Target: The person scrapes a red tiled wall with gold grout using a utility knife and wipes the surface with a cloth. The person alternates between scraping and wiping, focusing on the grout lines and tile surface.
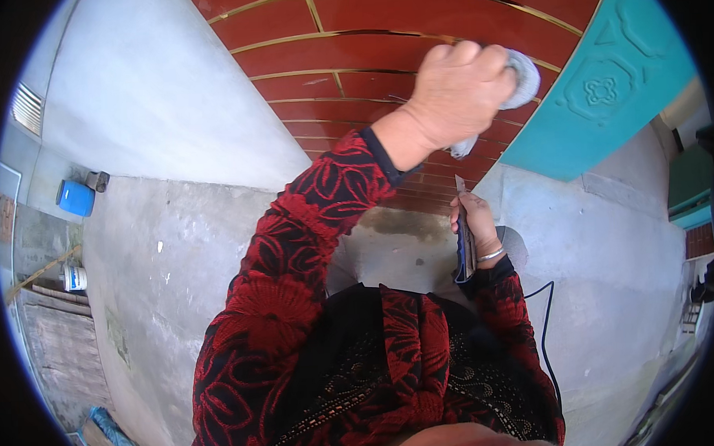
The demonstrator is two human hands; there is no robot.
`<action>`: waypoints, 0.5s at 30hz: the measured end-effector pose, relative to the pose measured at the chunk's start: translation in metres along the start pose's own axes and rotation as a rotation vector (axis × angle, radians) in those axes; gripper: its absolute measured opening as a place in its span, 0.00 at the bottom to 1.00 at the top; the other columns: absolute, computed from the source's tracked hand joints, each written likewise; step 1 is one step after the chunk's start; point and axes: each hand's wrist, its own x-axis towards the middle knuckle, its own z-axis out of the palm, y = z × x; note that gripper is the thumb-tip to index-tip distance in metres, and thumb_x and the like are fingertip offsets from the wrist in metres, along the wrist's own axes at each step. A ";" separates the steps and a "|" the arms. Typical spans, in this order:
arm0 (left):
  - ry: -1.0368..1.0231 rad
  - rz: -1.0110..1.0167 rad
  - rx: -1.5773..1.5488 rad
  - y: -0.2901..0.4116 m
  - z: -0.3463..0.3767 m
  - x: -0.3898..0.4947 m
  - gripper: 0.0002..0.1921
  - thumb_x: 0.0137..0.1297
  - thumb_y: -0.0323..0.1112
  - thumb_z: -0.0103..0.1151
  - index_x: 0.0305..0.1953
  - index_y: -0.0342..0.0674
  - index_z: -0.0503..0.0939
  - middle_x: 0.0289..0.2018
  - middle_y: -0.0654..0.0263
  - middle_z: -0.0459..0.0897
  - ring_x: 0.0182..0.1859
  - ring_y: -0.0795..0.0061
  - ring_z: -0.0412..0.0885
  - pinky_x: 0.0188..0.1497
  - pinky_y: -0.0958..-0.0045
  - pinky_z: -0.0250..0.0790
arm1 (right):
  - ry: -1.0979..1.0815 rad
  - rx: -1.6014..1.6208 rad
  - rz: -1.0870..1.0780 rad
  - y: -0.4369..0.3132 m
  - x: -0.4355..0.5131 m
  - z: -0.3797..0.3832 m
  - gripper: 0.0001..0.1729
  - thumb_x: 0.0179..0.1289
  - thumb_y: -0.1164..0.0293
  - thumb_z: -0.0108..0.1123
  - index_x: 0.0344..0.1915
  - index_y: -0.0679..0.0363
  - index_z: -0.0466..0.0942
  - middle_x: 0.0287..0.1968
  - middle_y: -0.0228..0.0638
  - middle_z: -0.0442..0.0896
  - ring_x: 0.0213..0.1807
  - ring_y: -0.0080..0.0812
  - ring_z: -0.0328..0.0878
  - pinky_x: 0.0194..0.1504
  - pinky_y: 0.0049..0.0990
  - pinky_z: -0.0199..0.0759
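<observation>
My left hand [455,93] reaches up to a red brick-pattern tile wall [375,54] with yellowish joints. Its fingers are closed on a pale, wadded cloth [524,78], held against or very close to the wall's right part; one end of the cloth hangs below the palm. Lower down, near my body, my right hand [479,221] grips a utility knife [465,243] with a blue and dark handle. Its blade points up towards the wall. The palm hides part of the cloth.
A teal embossed door panel [600,90] borders the tiles on the right, a white wall [151,83] on the left. A black cable [546,328] runs over the concrete floor [176,276] at my right. Far left are a blue barrel [76,198] and a white bucket [74,278].
</observation>
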 end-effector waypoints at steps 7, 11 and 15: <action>0.304 -0.484 0.361 -0.124 -0.050 -0.089 0.28 0.56 0.32 0.60 0.56 0.27 0.65 0.56 0.43 0.66 0.55 0.44 0.66 0.58 0.54 0.60 | -0.045 0.050 0.046 -0.004 -0.002 -0.005 0.16 0.71 0.64 0.44 0.31 0.62 0.72 0.17 0.35 0.76 0.13 0.26 0.71 0.17 0.22 0.65; 0.380 -0.660 0.295 -0.121 -0.042 -0.042 0.40 0.62 0.39 0.58 0.63 0.20 0.47 0.62 0.39 0.54 0.63 0.45 0.56 0.67 0.55 0.46 | -0.137 0.098 0.057 -0.007 0.002 0.000 0.16 0.71 0.64 0.44 0.31 0.63 0.72 0.17 0.36 0.76 0.13 0.26 0.71 0.17 0.22 0.66; 0.292 -0.113 0.051 -0.041 0.000 0.025 0.44 0.53 0.40 0.59 0.70 0.52 0.47 0.64 0.44 0.59 0.65 0.37 0.58 0.61 0.32 0.48 | -0.150 0.134 0.016 -0.006 0.004 0.003 0.16 0.72 0.64 0.44 0.30 0.63 0.72 0.16 0.37 0.76 0.13 0.26 0.71 0.16 0.22 0.65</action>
